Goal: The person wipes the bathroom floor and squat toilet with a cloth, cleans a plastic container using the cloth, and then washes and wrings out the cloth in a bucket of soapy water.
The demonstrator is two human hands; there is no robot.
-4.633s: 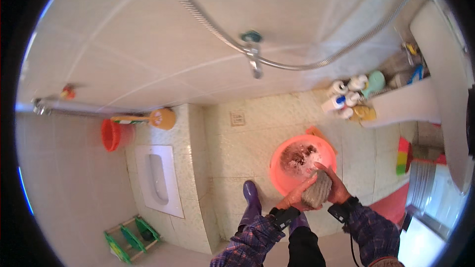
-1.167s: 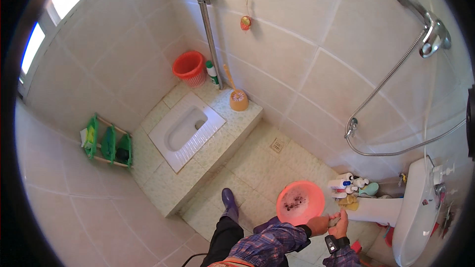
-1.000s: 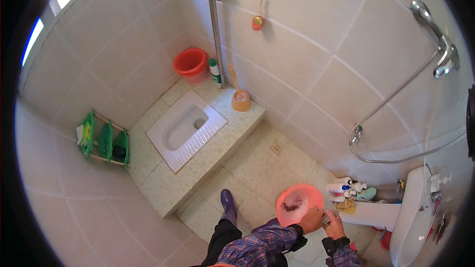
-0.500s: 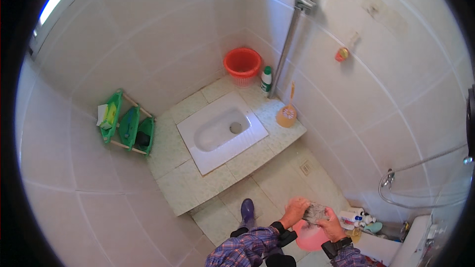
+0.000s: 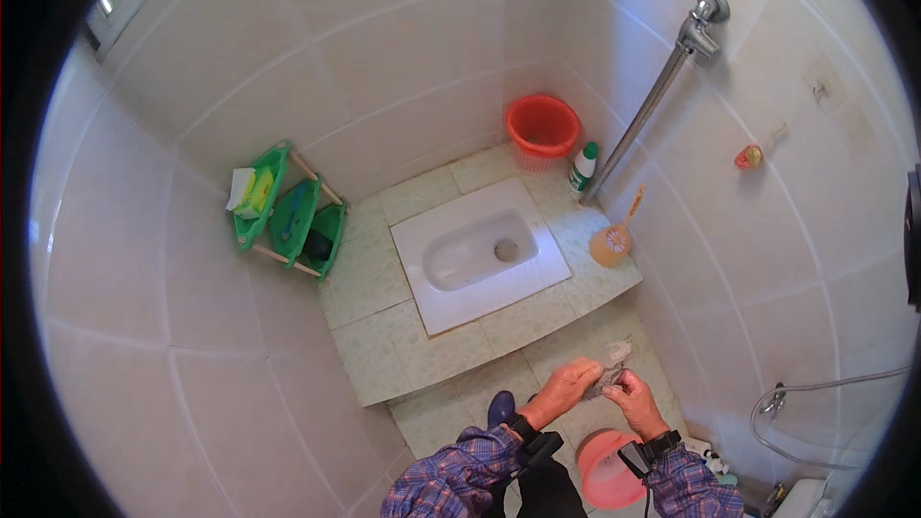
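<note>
Both of my hands hold a grey wet cloth (image 5: 610,363) in front of me, near the step of the raised platform. My left hand (image 5: 567,386) grips its near end. My right hand (image 5: 630,395) pinches it from the right side. The cloth looks bunched and twisted between them. A pink plastic basin (image 5: 597,470) sits on the floor below my right forearm, partly hidden by my sleeve. My dark shoe (image 5: 500,409) shows just left of my left wrist.
A white squat toilet (image 5: 478,253) sits in the raised tiled platform. Behind it stand a red basket (image 5: 542,125), a green-capped bottle (image 5: 581,166) and an orange toilet brush (image 5: 611,244). A green shelf rack (image 5: 288,210) leans at the left wall. A metal pipe (image 5: 649,101) runs up the right wall.
My view has swung away from the sink and shower hose toward the squat toilet. Both hands have lifted the cloth out of the pink basin and now hold it above the floor.
</note>
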